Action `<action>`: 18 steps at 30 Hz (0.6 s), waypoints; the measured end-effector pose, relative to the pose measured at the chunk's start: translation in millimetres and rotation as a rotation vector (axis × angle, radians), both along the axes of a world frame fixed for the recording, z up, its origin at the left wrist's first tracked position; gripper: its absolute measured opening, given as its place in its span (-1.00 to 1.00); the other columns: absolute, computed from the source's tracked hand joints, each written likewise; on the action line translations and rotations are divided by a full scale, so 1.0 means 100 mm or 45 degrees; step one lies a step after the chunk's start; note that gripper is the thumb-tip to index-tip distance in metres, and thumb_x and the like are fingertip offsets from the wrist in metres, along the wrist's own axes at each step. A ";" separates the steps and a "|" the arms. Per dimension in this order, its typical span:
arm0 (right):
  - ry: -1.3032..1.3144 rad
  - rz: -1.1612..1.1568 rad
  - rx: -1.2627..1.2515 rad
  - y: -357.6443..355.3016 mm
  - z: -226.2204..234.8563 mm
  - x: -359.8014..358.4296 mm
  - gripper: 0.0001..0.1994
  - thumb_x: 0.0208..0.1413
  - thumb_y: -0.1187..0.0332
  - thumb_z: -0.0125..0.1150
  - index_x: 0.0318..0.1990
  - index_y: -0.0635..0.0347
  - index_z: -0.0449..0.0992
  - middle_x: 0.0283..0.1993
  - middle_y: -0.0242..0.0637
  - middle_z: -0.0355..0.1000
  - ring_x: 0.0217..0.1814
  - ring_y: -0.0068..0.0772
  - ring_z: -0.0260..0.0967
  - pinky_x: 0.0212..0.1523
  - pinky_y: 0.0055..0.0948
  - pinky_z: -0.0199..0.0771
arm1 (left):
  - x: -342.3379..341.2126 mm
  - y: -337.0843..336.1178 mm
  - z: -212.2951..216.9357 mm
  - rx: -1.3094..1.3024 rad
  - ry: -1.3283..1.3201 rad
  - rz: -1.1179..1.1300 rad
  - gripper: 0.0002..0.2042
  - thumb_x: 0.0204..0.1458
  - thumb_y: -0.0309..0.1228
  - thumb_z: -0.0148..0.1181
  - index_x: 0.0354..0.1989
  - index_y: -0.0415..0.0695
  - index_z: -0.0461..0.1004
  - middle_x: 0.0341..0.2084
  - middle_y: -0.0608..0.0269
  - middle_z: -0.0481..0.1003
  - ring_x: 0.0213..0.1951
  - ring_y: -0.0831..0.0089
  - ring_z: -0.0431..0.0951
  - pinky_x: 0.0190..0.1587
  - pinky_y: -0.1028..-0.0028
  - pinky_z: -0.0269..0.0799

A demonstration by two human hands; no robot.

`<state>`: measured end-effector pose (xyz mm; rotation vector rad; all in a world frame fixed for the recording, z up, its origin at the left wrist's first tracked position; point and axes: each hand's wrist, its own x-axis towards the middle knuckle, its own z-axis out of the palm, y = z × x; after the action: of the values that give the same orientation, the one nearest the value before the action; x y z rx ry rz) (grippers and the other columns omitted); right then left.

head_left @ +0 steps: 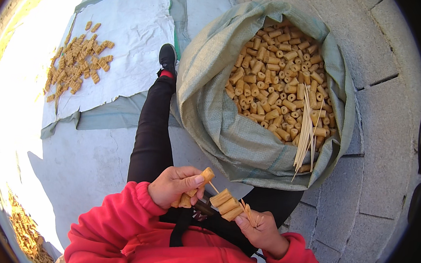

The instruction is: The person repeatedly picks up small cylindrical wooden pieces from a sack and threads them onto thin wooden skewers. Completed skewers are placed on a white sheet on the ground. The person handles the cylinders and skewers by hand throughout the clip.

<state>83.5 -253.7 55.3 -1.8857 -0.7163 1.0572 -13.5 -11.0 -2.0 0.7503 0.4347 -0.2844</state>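
My left hand [173, 185] pinches a tan tube-shaped roll [207, 174] and holds more of the same rolls [184, 201] under its fingers. My right hand [260, 230] grips a thin wooden skewer [213, 186] with three rolls [227, 205] threaded on it, plus a few spare skewers [249, 214]. The skewer's bare tip points at the roll in my left hand, just short of it. Both hands are over my lap, above my red jacket [163, 250].
A big open grey-green woven sack [207, 102] full of tan rolls [273, 77] stands ahead, a bundle of skewers [307, 133] leaning inside it. My black-trousered leg [153, 127] stretches forward. Skewered rolls [78, 61] lie on a white sheet [129, 33] at left. Paving blocks [374, 157] lie at right.
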 end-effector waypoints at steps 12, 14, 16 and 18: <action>0.026 -0.060 0.035 0.04 -0.14 -0.05 -0.87 0.12 0.40 0.14 -0.37 0.30 0.49 -0.71 -0.33 0.20 -0.72 -0.61 0.12 -0.67 -0.56 0.14 | 0.07 0.00 0.13 0.363 -0.013 -0.303 -0.67 0.12 -0.14 0.08 -0.42 -0.21 0.49 -0.64 0.40 0.40 -0.59 0.70 0.35 -0.59 0.67 0.22; 0.168 -0.156 0.045 0.10 -0.06 -0.07 -0.86 0.13 0.39 0.14 -0.36 0.30 0.50 -0.71 -0.35 0.19 -0.72 -0.64 0.12 -0.67 -0.56 0.14 | 0.06 0.02 0.12 0.313 0.027 -0.281 -0.67 0.10 -0.15 0.11 -0.36 -0.22 0.52 -0.63 0.40 0.40 -0.57 0.70 0.34 -0.58 0.68 0.22; 0.222 -0.168 0.028 0.10 -0.05 -0.07 -0.86 0.13 0.39 0.14 -0.35 0.29 0.52 -0.72 -0.36 0.19 -0.71 -0.65 0.13 -0.67 -0.56 0.15 | 0.04 0.00 0.09 0.280 -0.017 -0.192 -0.69 0.08 -0.18 0.15 -0.32 -0.23 0.52 -0.62 0.39 0.39 -0.57 0.70 0.34 -0.58 0.67 0.22; 0.191 -0.098 -0.019 0.04 -0.09 -0.07 -0.87 0.12 0.39 0.15 -0.33 0.28 0.53 -0.72 -0.36 0.22 -0.71 -0.66 0.15 -0.66 -0.56 0.16 | 0.04 0.00 0.09 0.322 -0.060 -0.262 -0.71 0.05 -0.21 0.19 -0.29 -0.24 0.52 -0.62 0.39 0.39 -0.57 0.69 0.34 -0.57 0.68 0.23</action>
<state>76.9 -249.8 46.2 -1.8103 -0.5467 1.1435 -9.5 -11.2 6.7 1.0501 0.3527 -0.4086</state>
